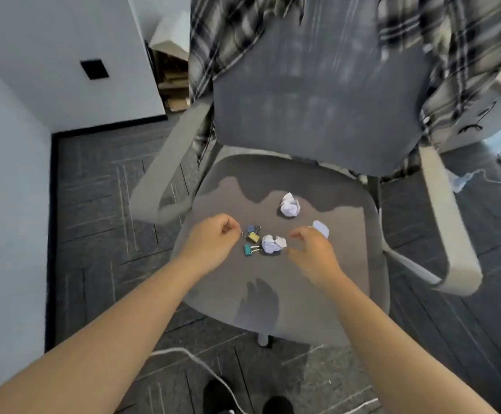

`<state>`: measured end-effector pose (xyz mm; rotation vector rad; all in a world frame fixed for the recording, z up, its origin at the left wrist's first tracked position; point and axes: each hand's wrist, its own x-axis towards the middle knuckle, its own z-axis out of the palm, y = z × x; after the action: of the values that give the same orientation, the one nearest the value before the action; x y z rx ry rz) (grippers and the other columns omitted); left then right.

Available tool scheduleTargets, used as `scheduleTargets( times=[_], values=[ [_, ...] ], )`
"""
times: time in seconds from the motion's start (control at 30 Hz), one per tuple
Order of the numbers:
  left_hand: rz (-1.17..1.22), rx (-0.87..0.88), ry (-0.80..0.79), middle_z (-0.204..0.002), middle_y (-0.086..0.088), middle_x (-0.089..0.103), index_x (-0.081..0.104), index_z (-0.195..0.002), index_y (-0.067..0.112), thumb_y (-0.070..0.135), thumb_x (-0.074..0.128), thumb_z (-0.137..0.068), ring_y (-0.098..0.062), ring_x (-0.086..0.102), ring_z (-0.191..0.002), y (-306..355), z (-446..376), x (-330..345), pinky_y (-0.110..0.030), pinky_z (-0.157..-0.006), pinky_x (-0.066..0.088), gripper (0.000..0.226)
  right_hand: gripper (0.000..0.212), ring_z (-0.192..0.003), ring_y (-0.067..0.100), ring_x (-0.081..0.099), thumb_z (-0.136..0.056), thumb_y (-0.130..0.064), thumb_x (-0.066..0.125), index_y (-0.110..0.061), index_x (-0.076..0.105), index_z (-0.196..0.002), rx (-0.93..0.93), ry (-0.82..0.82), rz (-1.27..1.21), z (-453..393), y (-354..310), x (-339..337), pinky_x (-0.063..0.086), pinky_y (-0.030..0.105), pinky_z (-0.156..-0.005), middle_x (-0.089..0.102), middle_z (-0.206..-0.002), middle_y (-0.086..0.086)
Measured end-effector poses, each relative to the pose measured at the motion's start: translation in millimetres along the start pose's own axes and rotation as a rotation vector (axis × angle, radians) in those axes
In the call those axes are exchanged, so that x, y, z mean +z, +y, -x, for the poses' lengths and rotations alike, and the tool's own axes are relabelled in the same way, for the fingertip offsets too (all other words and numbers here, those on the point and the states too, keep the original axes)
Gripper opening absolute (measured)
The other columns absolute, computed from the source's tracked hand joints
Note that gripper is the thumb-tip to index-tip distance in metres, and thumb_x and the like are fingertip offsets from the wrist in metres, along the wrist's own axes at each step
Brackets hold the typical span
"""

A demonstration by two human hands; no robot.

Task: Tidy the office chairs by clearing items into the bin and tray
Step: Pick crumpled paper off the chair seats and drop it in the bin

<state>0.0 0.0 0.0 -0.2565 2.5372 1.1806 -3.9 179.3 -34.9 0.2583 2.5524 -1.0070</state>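
The left hand (213,243) hovers loosely curled, empty, beside three binder clips (252,239); the right hand (310,249), fingers spread, holds nothing (a pale object (321,228) lies behind it) next to a crumpled paper ball (273,243); another paper ball (289,204) sits farther back on the grey chair seat (318,294).

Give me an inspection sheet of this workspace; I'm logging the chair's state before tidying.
Surface: grey chair seat, with dark patches.
Job's things: two paper balls, near and far; three binder clips, blue, yellow, teal; pale object behind right hand.
Clutter: plaid shirt draped over backrest.
Grippers: left hand loosely closed beside the clips; right hand open by the near ball, holding nothing.
Cables: white cord on the floor.
Surroundings: carpet tiles, cardboard by the wall; bin and tray not seen.
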Motion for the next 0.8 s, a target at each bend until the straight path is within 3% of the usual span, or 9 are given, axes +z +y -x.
scheduleTargets(
  times=[0.17, 0.27, 0.37, 0.57, 0.7, 0.8],
  values=[
    [-0.002, -0.033, 0.007, -0.119, -0.008, 0.063, 0.061, -0.107, 0.008, 0.018, 0.044, -0.091, -0.023, 0.055, -0.109, -40, -47, 35, -0.021, -0.080, 0.034, 0.025, 0.024, -0.101, 0.031, 0.050, -0.082, -0.012, 0.057, -0.010, 0.056, -0.106, -0.025, -0.019, 0.068, -57, 38, 59, 0.040, 0.032, -0.070, 0.055, -0.109, 0.013],
    [-0.012, -0.028, 0.022, -0.119, -0.007, 0.063, 0.061, -0.108, 0.009, 0.017, 0.043, -0.092, -0.023, 0.055, -0.110, -61, -68, 54, -0.024, -0.084, 0.038, 0.025, 0.046, -0.118, 0.031, 0.044, -0.082, -0.014, 0.060, -0.010, 0.049, -0.126, -0.048, -0.038, 0.118, -79, 60, 90, 0.040, 0.032, -0.086, 0.050, -0.129, 0.012],
    [0.009, -0.048, 0.021, -0.119, -0.007, 0.063, 0.061, -0.107, 0.008, 0.015, 0.043, -0.091, -0.023, 0.055, -0.110, -73, -86, 69, -0.024, -0.087, 0.038, 0.025, 0.052, -0.121, 0.032, 0.041, -0.083, -0.015, 0.060, -0.012, 0.044, -0.131, -0.064, 0.020, 0.138, -100, 71, 106, 0.040, 0.039, -0.096, 0.044, -0.136, 0.012],
    [0.030, -0.082, 0.012, -0.117, -0.008, 0.063, 0.061, -0.106, 0.006, 0.013, 0.043, -0.091, -0.022, 0.055, -0.109, -80, -103, 83, -0.024, -0.085, 0.037, 0.024, 0.033, -0.105, 0.032, 0.049, -0.083, -0.017, 0.061, -0.001, 0.051, -0.111, -0.018, 0.045, 0.100, -113, 78, 110, 0.034, 0.031, -0.072, 0.051, -0.116, 0.016],
    [0.050, -0.082, 0.003, -0.116, -0.011, 0.063, 0.061, -0.107, 0.004, 0.010, 0.044, -0.090, -0.025, 0.056, -0.108, -64, -110, 83, -0.025, -0.084, 0.038, 0.024, 0.011, -0.082, 0.024, 0.044, -0.080, -0.013, 0.057, -0.009, 0.050, -0.088, -0.032, 0.125, -0.095, -108, 70, 83, 0.033, 0.025, -0.064, 0.046, -0.092, 0.008],
    [0.044, -0.069, 0.005, -0.118, -0.011, 0.063, 0.060, -0.108, 0.005, 0.009, 0.043, -0.090, -0.024, 0.056, -0.109, -43, -120, 83, -0.023, -0.082, 0.038, 0.025, 0.018, -0.077, 0.022, 0.042, -0.079, -0.009, 0.056, -0.014, 0.039, -0.074, -0.007, 0.210, -0.172, -109, 61, 50, 0.034, 0.027, -0.064, 0.045, -0.087, 0.007]
  ],
)
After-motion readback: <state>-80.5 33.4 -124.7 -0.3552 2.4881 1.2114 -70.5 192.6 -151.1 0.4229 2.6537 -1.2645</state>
